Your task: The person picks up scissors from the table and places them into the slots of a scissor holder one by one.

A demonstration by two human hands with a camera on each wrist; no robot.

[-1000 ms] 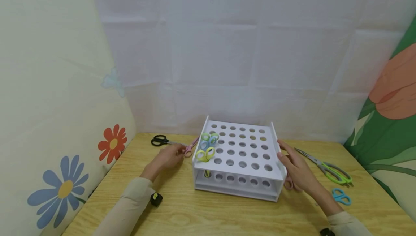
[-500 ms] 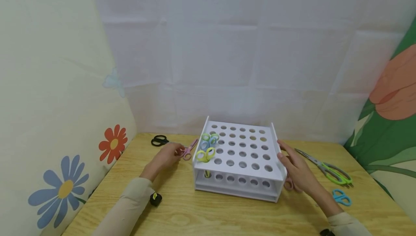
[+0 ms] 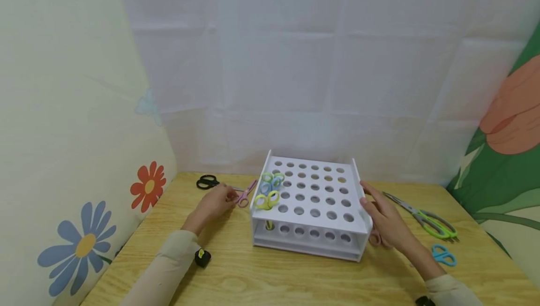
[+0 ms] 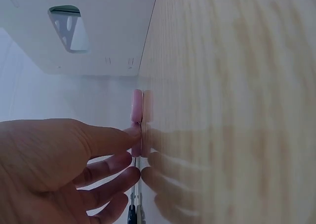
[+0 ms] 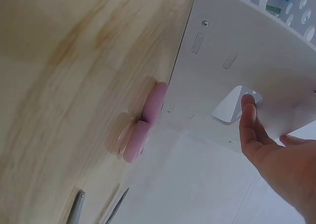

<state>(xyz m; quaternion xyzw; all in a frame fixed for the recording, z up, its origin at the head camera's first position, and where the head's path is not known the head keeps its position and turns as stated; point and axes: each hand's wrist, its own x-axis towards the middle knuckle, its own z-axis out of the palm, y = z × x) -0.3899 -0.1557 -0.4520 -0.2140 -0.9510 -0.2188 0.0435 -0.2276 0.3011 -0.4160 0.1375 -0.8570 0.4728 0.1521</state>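
In the head view a white two-tier rack [image 3: 314, 224] with rows of round holes stands mid-table. Scissors with green handles [image 3: 278, 176], blue handles [image 3: 266, 187] and yellow handles [image 3: 261, 202] stand in its left column. My left hand [image 3: 215, 202] is left of the rack, thumb and fingertips pinching one loop of the pink scissors [image 3: 242, 201], which lie flat on the table. The left wrist view shows the thumb [image 4: 113, 140] on the pink handle. My right hand [image 3: 386, 219] touches the rack's right side panel, its fairly straight fingers [image 5: 249, 117] at the cut-out.
Black-handled scissors [image 3: 206, 182] lie behind my left hand. Right of the rack are large green-and-grey scissors [image 3: 434, 224], light-blue scissors [image 3: 443, 254] and another pink-handled pair [image 3: 374, 237], partly hidden by my right hand. A white cloth [image 3: 295, 62] hangs behind the table.
The pink scissors have shifted slightly left and toward me with my left hand, away from the rack's side. My right hand and the rack have stayed put.
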